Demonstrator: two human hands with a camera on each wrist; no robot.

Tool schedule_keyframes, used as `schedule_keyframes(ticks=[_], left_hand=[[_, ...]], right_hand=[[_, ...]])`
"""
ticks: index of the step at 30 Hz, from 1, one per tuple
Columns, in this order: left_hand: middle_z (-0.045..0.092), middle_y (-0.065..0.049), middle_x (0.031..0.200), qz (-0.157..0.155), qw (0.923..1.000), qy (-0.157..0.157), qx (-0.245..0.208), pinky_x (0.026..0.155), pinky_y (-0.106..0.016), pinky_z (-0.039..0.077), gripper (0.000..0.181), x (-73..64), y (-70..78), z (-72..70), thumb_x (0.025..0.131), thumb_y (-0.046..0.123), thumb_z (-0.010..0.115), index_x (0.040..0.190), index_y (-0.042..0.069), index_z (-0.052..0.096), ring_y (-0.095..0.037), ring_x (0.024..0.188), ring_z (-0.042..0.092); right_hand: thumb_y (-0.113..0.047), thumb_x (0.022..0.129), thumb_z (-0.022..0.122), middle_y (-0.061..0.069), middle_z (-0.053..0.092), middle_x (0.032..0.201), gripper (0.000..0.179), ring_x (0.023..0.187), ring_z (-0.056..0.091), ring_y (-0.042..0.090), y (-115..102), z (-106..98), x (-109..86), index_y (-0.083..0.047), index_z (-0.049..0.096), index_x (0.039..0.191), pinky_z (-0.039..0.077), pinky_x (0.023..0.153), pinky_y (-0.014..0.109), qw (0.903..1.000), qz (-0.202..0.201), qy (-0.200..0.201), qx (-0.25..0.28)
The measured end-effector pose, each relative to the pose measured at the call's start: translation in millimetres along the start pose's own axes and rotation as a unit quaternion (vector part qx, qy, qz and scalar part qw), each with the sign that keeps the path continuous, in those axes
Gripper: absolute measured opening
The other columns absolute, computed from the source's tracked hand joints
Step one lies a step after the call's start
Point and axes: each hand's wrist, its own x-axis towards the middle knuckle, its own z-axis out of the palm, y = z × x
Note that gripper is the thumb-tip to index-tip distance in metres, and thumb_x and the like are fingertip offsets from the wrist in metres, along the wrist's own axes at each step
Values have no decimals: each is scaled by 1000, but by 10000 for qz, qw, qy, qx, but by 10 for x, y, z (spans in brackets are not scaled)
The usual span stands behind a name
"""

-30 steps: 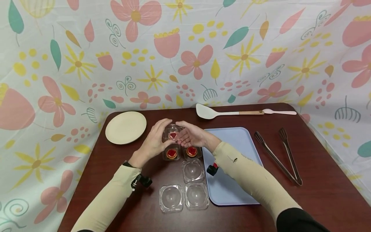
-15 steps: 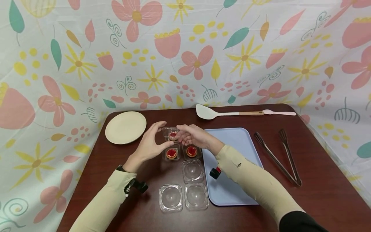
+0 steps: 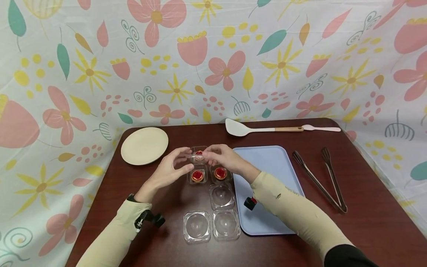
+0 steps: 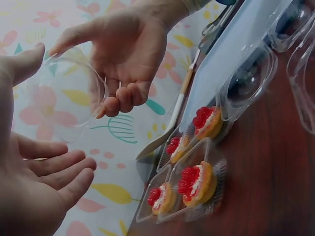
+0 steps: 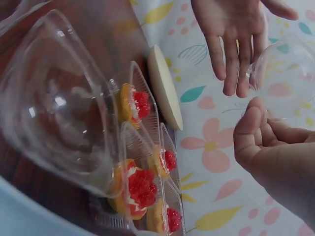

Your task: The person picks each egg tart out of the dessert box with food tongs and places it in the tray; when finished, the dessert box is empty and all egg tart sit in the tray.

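Observation:
My right hand (image 3: 228,159) pinches a clear domed plastic lid (image 4: 74,98) by its edge, between thumb and curled fingers. Beside the lid's other edge is my left hand (image 3: 168,170), thumb spread from its straight fingers (image 5: 231,64). Below the hands, several red-topped tarts (image 3: 197,176) sit in clear plastic cups (image 4: 214,191) set in a block. One tart (image 3: 220,173) is at the near right of the block, and another (image 3: 199,155) shows behind the lid. The far right one is hidden by my right hand in the head view but shows in both wrist views.
Three more clear lids (image 3: 197,227) lie on the dark table nearer me. A blue tray (image 3: 267,222) lies to the right, with metal tongs (image 3: 333,185) beyond. A cream plate (image 3: 145,146) is at the back left, a white spatula (image 3: 238,128) and pink utensil (image 3: 321,128) behind.
My left hand has drawn back a little to the left and down, away from the lid. My right fingers have closed in on the lid, which has turned.

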Motion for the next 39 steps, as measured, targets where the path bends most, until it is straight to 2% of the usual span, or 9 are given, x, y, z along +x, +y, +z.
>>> schedule_keyframes(ticks=[3, 6, 9, 14, 18, 22, 29, 35, 39], left_hand=[[55, -23, 131, -92, 9995, -205, -210, 103, -42, 45, 60, -41, 1, -5, 88, 20, 72, 137, -2, 46, -32, 119, 56], [56, -20, 130, -190, 9988, -321, -319, 102, -44, 46, 61, -82, 0, -15, 88, 22, 72, 138, -1, 46, -32, 117, 58], [57, -20, 130, -181, 9985, -380, -359, 102, -45, 46, 60, -112, -2, -23, 88, 21, 72, 138, -1, 46, -32, 115, 58], [56, -19, 130, -96, 9984, -438, -334, 101, -44, 46, 59, -149, -3, -26, 88, 21, 73, 137, -1, 47, -32, 114, 58], [56, -19, 130, -72, 9985, -461, -275, 99, -44, 47, 59, -183, -18, -9, 87, 17, 73, 136, -3, 47, -32, 112, 60], [59, -15, 126, 7, 9985, -548, -72, 97, -41, 50, 57, -220, -53, 2, 85, 14, 75, 134, -1, 51, -29, 109, 63], [63, -6, 117, 170, 9952, -816, 507, 92, -40, 52, 65, -290, -112, -12, 75, 23, 85, 130, 6, 56, -18, 104, 64], [62, 4, 112, 232, 9886, -865, 1211, 91, -36, 52, 64, -362, -164, -14, 73, 35, 85, 125, 7, 60, -12, 103, 64], [62, 6, 108, 242, 9846, -915, 1470, 89, -33, 53, 63, -401, -206, 3, 72, 37, 85, 121, 6, 61, -10, 100, 64]], right_hand=[[-31, 91, 65, 17, 66, 98, 37, 86, 63, 32, 2, 15, -56, 0, 65, 113, 55, 79, 45, 9957, -337, 166, -843], [-29, 89, 69, 10, 67, 97, 38, 85, 64, 22, 11, 35, -100, 0, 65, 113, 55, 75, 34, 9894, -711, 247, -1238], [-24, 87, 71, 7, 67, 95, 37, 82, 62, 15, 22, 57, -135, 2, 65, 113, 53, 72, 27, 9844, -1045, 274, -1391], [-22, 84, 76, 7, 67, 91, 36, 75, 63, 14, 37, 94, -185, -1, 65, 111, 54, 67, 26, 9782, -1426, 287, -1485], [-24, 81, 78, 7, 68, 90, 38, 73, 64, 13, 84, 125, -210, -5, 65, 112, 56, 65, 28, 9708, -1715, 261, -1657], [-28, 79, 79, 5, 67, 93, 43, 80, 64, 13, 142, 166, -225, -6, 64, 113, 56, 71, 33, 9603, -1948, 257, -1979], [-38, 75, 81, 6, 66, 99, 52, 87, 60, 11, 235, 236, -266, -11, 62, 115, 53, 79, 33, 9476, -1989, 99, -2499], [-44, 74, 81, 5, 65, 101, 58, 89, 59, 11, 268, 310, -285, -10, 62, 118, 52, 78, 28, 9382, -1919, -115, -2877], [-48, 75, 80, 3, 64, 105, 63, 94, 59, 13, 265, 344, -312, -11, 61, 122, 50, 81, 26, 9329, -1720, -352, -3145]])
